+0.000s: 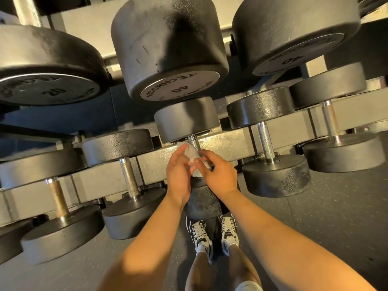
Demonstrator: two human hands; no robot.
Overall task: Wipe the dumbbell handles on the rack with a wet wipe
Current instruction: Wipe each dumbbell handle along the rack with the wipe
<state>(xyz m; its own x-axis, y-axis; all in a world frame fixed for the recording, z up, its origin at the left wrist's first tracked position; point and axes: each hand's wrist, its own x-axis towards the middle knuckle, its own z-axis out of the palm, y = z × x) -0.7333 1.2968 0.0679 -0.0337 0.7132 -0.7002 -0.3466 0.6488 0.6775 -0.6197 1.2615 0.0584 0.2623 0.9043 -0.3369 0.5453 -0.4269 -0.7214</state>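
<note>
A white wet wipe (pixel 192 154) is held between my left hand (pixel 178 173) and my right hand (pixel 219 173), just in front of the knurled metal handle (pixel 194 142) of the middle dumbbell (pixel 185 118) on the lower rack shelf. Both hands pinch the wipe; the lower half of that handle is hidden behind them. The wipe's top edge touches or nearly touches the handle; I cannot tell which.
Other dumbbells lie on the same shelf: handles at left (pixel 129 177), far left (pixel 58 197), right (pixel 265 142) and far right (pixel 330 120). Large 40 (pixel 174 51) and 20 (pixel 48 66) dumbbells overhang from the upper shelf. The grey rack beam (pixel 226 143) runs behind. My shoes (pixel 212 234) stand on the floor.
</note>
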